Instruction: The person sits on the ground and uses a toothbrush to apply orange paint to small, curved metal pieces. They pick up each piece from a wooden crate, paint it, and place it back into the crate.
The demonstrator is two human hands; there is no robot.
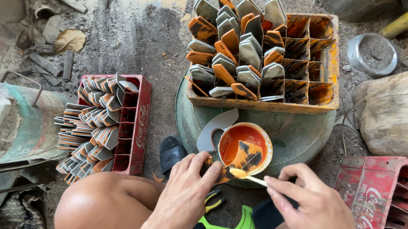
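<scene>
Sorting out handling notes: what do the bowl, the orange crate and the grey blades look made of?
Bowl: looks like plastic or enamel, pale rim, coated in orange paint. Orange crate: likely moulded plastic, thin divider walls, paint-stained. Grey blades: seemingly sheet metal, dull grey, thin flat edges.

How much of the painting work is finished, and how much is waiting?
Done: orange-coated pieces fill roughly two thirds of the orange crate. In hand: left hand holds a piece over the paint bowl; right hand brushes it. Left: the grey pieces in the left red crate.
</scene>
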